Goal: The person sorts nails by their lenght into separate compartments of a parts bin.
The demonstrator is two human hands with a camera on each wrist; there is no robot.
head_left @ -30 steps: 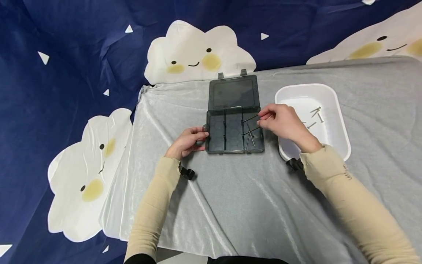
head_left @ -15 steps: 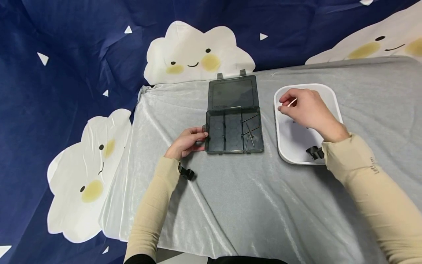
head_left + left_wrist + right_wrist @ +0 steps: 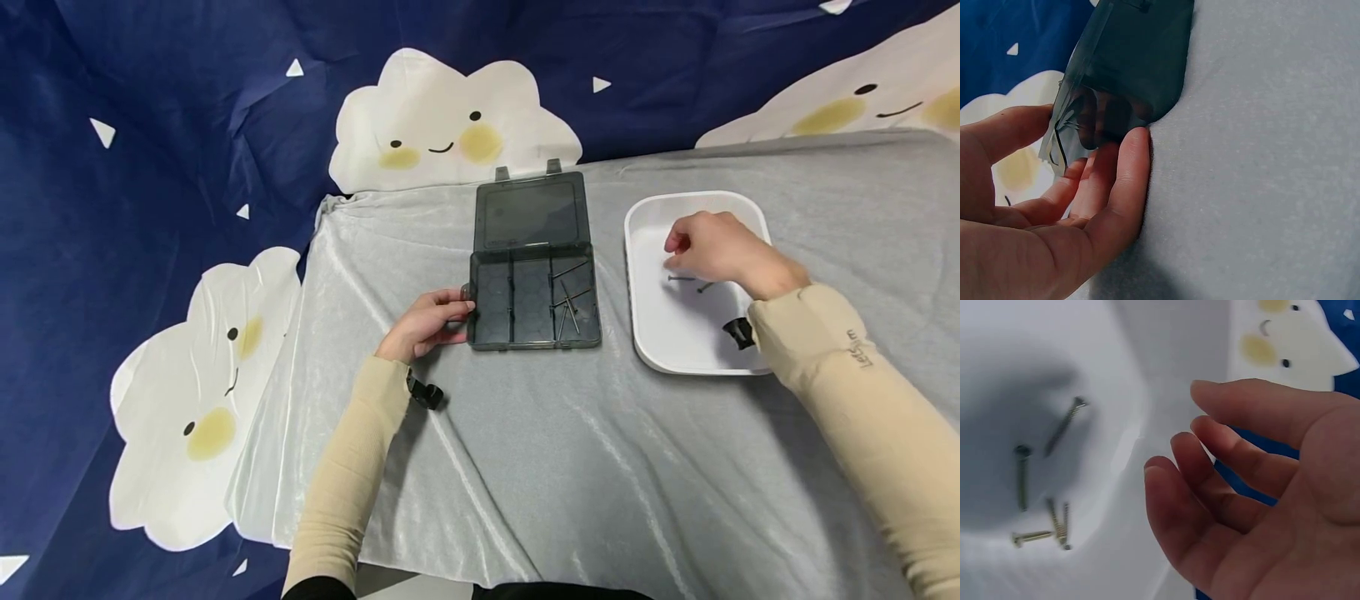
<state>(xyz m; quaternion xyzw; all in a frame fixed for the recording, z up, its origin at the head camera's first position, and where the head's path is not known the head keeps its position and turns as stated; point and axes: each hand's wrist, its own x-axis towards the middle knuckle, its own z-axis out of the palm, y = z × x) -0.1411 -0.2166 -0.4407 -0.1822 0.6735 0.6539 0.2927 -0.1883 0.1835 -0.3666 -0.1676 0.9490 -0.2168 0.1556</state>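
Note:
A dark translucent compartment box (image 3: 531,300) stands on the grey cloth, lid (image 3: 532,212) folded back. Several screws (image 3: 572,312) lie crossed in its right compartment. My left hand (image 3: 429,321) holds the box's left side; in the left wrist view the thumb is at the rim and the other fingers are against the side wall. Over the white basin (image 3: 656,354) hovers my right hand (image 3: 716,248), fingers loosely bent and apart from the thumb, nothing between them. Below it, several screws (image 3: 1022,478) lie on the basin floor, some partly hidden from the head view.
Grey velvety cloth (image 3: 525,467) covers the table under the box and basin. A strip of cloth separates the two containers. Behind the table hangs a dark blue backdrop (image 3: 645,50) with smiling clouds.
My right hand has moved right from the box's right compartment to above the basin. The screw that it held now lies in that compartment. My left hand has stayed at the box.

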